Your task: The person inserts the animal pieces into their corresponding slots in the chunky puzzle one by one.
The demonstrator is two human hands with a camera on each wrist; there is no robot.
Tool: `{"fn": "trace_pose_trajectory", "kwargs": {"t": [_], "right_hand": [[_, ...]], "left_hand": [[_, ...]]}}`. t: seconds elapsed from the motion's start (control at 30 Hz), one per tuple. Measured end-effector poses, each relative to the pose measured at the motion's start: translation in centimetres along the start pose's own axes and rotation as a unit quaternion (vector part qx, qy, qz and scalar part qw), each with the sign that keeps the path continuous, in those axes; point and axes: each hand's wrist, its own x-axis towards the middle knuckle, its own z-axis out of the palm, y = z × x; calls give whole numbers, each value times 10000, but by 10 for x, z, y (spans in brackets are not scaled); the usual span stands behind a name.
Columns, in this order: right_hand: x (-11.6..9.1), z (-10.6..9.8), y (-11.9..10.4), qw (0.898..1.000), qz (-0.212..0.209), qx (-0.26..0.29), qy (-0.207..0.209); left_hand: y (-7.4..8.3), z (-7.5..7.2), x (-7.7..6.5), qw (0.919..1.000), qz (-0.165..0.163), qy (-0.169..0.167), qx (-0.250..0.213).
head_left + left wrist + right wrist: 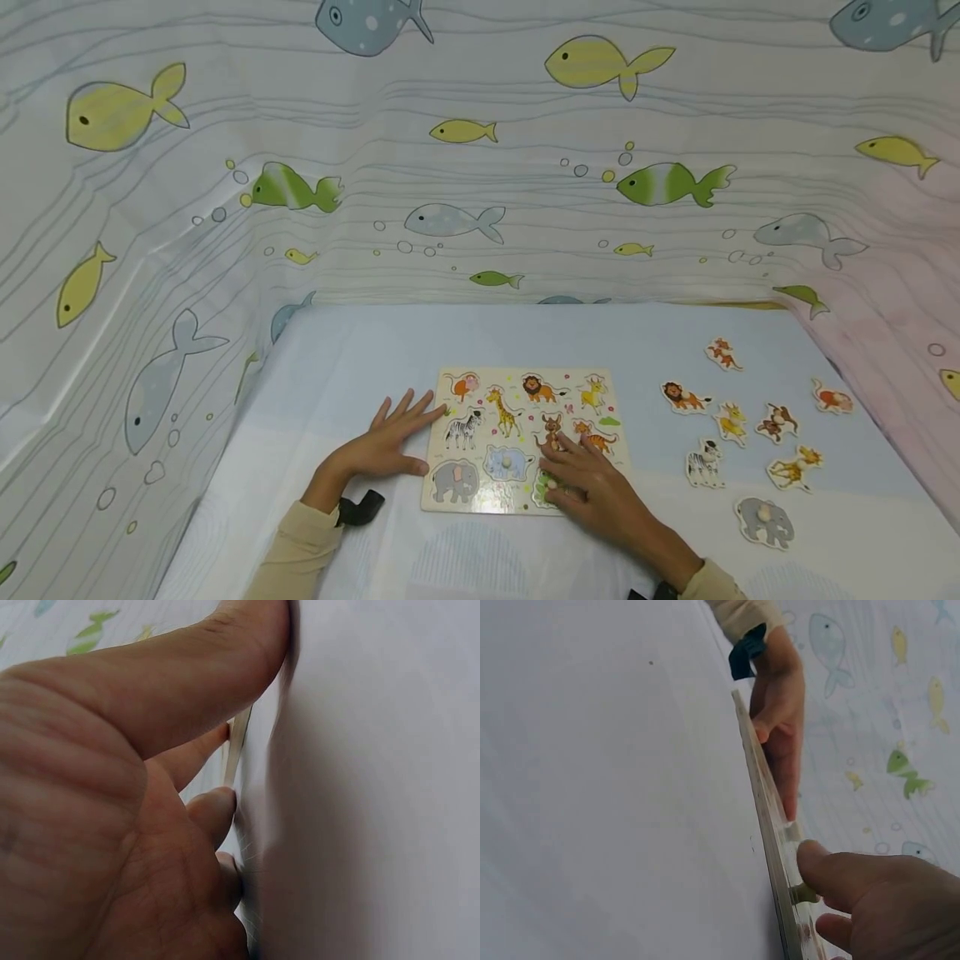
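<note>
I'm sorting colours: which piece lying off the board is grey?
The elephant piece, lowest in the head view; the other loose pieces are orange, brown, yellow or black-and-white.

Reaches in from the bottom of the head view with both forearms, clothed in beige sleeves (296, 542). Bares both wrists (324, 483). Angles the left hand (382, 446) up and to the right, back upward, with nearly straight fingers (422, 422) fanned apart. Extends the left thumb (408, 466) sideways, well apart from the index finger. Turns the left palm (150, 900) toward the left wrist camera. Slants the right hand (600, 493) up and to the left, back upward, with fingers gently bent. Holds the right thumb (836, 871) apart from the nearest fingertip, showing a gap between.
</note>
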Motion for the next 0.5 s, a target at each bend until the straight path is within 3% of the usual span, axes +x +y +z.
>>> {"fn": "trace_pose_trajectory", "kwargs": {"t": [0.23, 0.5], "right_hand": [[0, -2, -3, 9977, 290, 591, 131], [-1, -11, -5, 9941, 588, 786, 472]], "left_hand": [[-4, 1, -3, 10000, -75, 10, 9], [-3, 2, 1, 10000, -13, 23, -26]]}}
